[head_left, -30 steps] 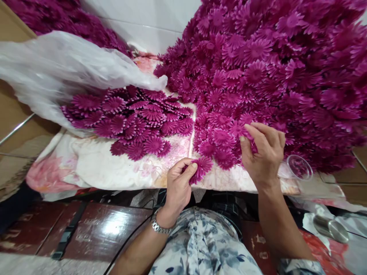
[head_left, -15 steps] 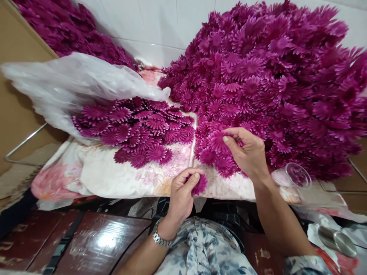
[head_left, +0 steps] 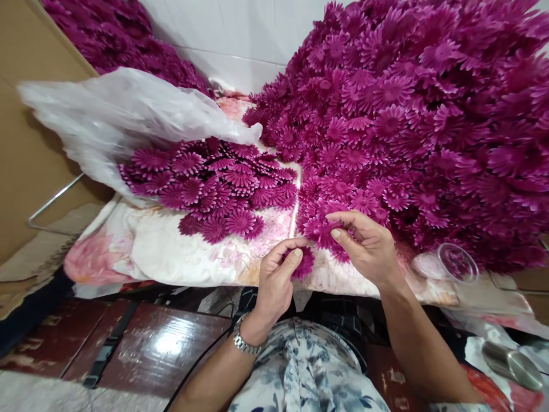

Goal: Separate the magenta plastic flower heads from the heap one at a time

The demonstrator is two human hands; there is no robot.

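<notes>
My left hand (head_left: pixel 278 277) is closed, thumb against the bent index finger, on a magenta artificial flower head (head_left: pixel 305 263) at the front edge of the cloth. Petals show to the right of the thumb. My right hand (head_left: pixel 371 246) is at the lower left edge of a large heap of magenta flower heads (head_left: pixel 386 126). Its thumb and index tips are close together in a pinch; what lies between them, if anything, I cannot make out against the flowers. Left of the hands lies a smaller batch of flower heads (head_left: pixel 227 183), stacked in overlapping layers.
A translucent plastic bag (head_left: pixel 137 109) partly covers the smaller batch. A clear plastic cup (head_left: pixel 457 263) lies tipped at the right. Cardboard (head_left: pixel 38 86) stands on the left. A floral cloth (head_left: pixel 171 252) covers the work surface. A metal cup (head_left: pixel 512 366) lies at the lower right.
My right hand has come down toward my left hand. The left hand keeps its flower head. The whole view has shifted slightly.
</notes>
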